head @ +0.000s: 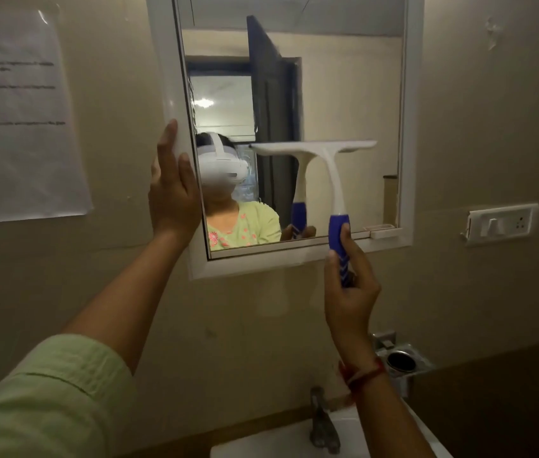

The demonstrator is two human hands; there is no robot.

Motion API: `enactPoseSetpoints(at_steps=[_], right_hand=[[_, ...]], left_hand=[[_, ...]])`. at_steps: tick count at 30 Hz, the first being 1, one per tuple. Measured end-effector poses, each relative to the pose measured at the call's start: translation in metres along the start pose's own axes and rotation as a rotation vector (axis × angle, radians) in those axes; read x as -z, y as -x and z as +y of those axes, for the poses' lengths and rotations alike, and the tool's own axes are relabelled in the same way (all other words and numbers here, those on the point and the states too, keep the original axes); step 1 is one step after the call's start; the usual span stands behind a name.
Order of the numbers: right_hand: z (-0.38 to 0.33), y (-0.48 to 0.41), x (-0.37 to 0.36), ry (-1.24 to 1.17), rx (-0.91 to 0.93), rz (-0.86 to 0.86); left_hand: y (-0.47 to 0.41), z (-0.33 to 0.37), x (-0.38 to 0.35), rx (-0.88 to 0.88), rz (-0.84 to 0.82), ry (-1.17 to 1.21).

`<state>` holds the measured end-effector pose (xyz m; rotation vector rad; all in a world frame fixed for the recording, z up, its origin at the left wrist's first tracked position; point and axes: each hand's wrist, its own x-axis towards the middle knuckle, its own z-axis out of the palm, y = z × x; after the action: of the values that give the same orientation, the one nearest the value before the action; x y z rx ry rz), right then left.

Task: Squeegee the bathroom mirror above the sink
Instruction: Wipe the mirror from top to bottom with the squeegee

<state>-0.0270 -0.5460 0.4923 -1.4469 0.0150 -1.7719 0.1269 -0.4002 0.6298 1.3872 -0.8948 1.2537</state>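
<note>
The right hand point(349, 292) is clamped round the squeegee point(324, 166) handle, blade level across the mirror point(344, 94) near its lower right corner; the left hand point(172, 190), fingers together, braces the mirror's left frame edge, likely steadying it

Bathroom, white-framed wall mirror point(294, 94), sink point(261, 444) with tap point(322, 421) below, beige walls
</note>
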Motion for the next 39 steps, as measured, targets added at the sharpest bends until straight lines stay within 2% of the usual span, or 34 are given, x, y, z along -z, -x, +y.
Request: enactPoseSetpoints(at_steps=[5, 9, 17, 25, 32, 39], right_hand=[[0.024, 0.033, 0.019, 0.066, 0.058, -0.059], [0.044, 0.076, 0.04, 0.117, 0.015, -0.11], [0.018, 0.034, 0.021, 0.029, -0.002, -0.043], [0.038, 0.096, 0.04, 0.101, -0.057, -0.038], [0.014, 0.041, 0.029, 0.073, -0.019, -0.05], [0.031, 0.096, 0.044, 0.162, -0.046, -0.074]], left_hand=[[0.0, -0.002, -0.001, -0.007, 0.01, 0.001], [-0.001, -0.002, -0.001, -0.022, 0.012, 0.004], [0.0, -0.002, -0.001, 0.007, 0.016, -0.002], [0.0, -0.003, -0.001, 0.002, 0.024, 0.013], [0.0, -0.007, -0.003, 0.008, 0.009, 0.051], [0.0, -0.002, 0.0, -0.025, -0.004, 0.088]])
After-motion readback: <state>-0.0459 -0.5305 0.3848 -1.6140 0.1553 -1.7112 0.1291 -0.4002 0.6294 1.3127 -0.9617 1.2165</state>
